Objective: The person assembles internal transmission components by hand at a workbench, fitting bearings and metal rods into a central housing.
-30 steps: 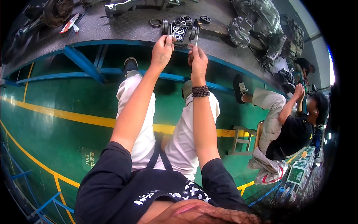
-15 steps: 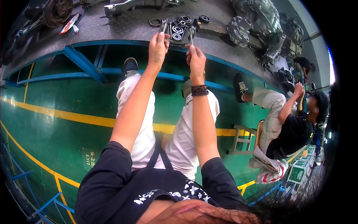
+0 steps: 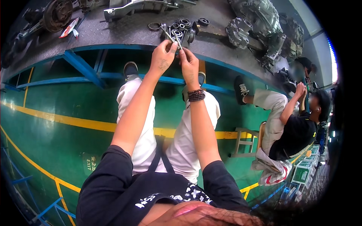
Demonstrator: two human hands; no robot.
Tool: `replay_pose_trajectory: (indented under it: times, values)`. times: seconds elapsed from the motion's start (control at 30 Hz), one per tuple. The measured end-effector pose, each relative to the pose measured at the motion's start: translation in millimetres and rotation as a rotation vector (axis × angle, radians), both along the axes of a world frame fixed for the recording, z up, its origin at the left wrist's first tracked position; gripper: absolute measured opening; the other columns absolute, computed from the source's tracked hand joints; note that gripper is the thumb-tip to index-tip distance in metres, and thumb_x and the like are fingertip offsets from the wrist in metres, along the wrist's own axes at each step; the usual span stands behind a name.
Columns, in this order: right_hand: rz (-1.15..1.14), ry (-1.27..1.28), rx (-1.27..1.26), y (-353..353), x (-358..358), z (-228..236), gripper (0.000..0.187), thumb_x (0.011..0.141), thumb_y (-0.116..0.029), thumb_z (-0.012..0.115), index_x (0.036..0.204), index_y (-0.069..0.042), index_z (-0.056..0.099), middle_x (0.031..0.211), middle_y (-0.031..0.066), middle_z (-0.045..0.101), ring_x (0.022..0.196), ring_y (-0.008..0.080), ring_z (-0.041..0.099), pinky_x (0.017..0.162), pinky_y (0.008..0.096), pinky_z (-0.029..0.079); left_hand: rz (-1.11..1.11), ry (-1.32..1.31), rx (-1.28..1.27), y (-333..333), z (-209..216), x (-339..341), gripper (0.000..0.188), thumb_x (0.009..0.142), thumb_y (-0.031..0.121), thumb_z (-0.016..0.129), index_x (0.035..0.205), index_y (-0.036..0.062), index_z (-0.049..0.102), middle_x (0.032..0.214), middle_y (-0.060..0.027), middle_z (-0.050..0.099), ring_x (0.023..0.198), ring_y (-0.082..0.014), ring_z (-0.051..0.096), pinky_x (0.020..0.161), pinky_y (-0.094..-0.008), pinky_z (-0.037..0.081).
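Note:
Pinched in the fingers of my left hand (image 3: 163, 60) is a slim, light metal rod (image 3: 167, 34), which slants up and to the left. My right hand (image 3: 190, 63) grips a second slim metal rod (image 3: 179, 44), tilted toward the first. Both hands are above the bench's front edge, close together, and the rods nearly meet; I cannot tell whether they touch. Just beyond the fingertips lies a cluster of ring bearings (image 3: 176, 33) and dark round metal parts (image 3: 192, 36). The far ends of the rods blend into these parts.
The steel-plate bench (image 3: 124, 34) has a blue frame. A ring (image 3: 154, 26) and a bearing (image 3: 203, 22) lie around the cluster. Metal casings (image 3: 238, 33) stand at the right, a brake drum assembly (image 3: 56, 15) far left. Another person (image 3: 296, 132) sits on my right.
My hands have come closer together, the right one moving left. The rods have gone from nearly upright and apart to slanting, with their ends close to each other.

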State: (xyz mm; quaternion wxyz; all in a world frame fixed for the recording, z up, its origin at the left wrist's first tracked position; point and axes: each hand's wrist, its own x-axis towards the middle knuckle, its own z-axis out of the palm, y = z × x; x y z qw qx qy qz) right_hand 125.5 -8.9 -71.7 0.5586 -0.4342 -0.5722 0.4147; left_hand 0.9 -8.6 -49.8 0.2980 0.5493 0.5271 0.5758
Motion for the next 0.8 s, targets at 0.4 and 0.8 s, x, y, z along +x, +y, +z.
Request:
replay_pose_trajectory:
  times: [0.4, 0.8]
  values:
    - [0.005, 0.062, 0.107, -6, -2, 17, 0.031, 0.095, -0.016, 0.065, 0.121, 0.0, 0.064, 0.094, 0.0025, 0.069, 0.069, 0.0054, 0.058, 0.055, 0.018, 0.042, -0.226, -0.35, -0.006, 4, 4, -10, 0.03, 0.098, 0.026, 0.059, 0.117, 0.0044, 0.068, 0.104, -0.0032, 0.07, 0.086, -0.0097, 0.065, 0.066, -0.0219, 0.047]
    - [0.051, 0.461, -0.022, -6, 13, 25, 0.026, 0.095, -0.014, 0.065, 0.117, -0.001, 0.062, 0.112, 0.0104, 0.071, 0.083, 0.0117, 0.068, 0.066, 0.0215, 0.051, -0.079, -0.646, -0.044, 6, 11, -17, 0.031, 0.102, 0.026, 0.046, 0.115, 0.0021, 0.06, 0.107, -0.013, 0.071, 0.09, -0.0191, 0.069, 0.072, -0.0289, 0.055]
